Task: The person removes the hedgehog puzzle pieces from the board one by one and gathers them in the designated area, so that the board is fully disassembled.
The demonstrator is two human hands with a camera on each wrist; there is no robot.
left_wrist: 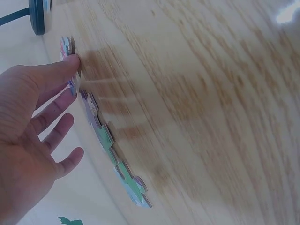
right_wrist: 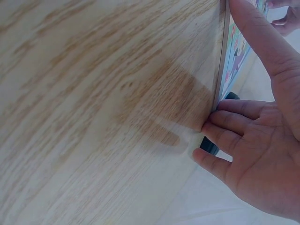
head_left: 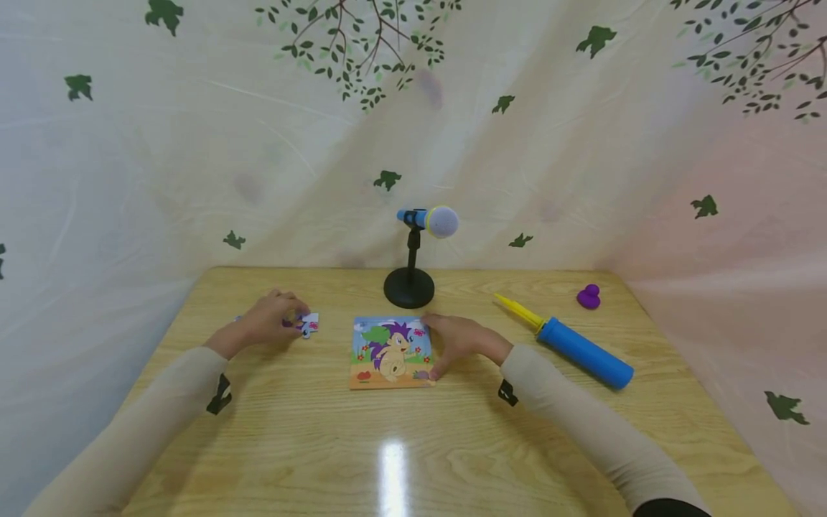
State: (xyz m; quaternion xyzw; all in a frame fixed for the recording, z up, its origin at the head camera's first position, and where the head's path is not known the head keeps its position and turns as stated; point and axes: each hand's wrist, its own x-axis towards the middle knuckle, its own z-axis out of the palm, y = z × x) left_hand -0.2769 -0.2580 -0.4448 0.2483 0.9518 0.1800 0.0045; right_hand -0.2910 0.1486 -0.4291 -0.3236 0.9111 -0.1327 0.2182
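My left hand [head_left: 274, 319] pinches a small jigsaw piece [head_left: 311, 324] between thumb and forefinger, left of the board. The other fingers of that hand are spread. In the left wrist view a row of jigsaw pieces [left_wrist: 108, 140], green and purple, lies on the table beneath them; the hand mostly hides it in the head view. A flat jigsaw board [head_left: 390, 352] shows a purple-spined hedgehog among flowers. My right hand [head_left: 461, 341] holds the board's right side, fingertips at its far corner and thumb [right_wrist: 255, 28] at the near one.
Behind the board stands a blue toy microphone [head_left: 429, 221] on a black round base [head_left: 409, 289]. To the right lie a blue hand pump [head_left: 584, 352] with a yellow nozzle and a small purple object [head_left: 589, 296]. A leaf-printed cloth [head_left: 310, 187] hangs behind the wooden table [head_left: 310, 438].
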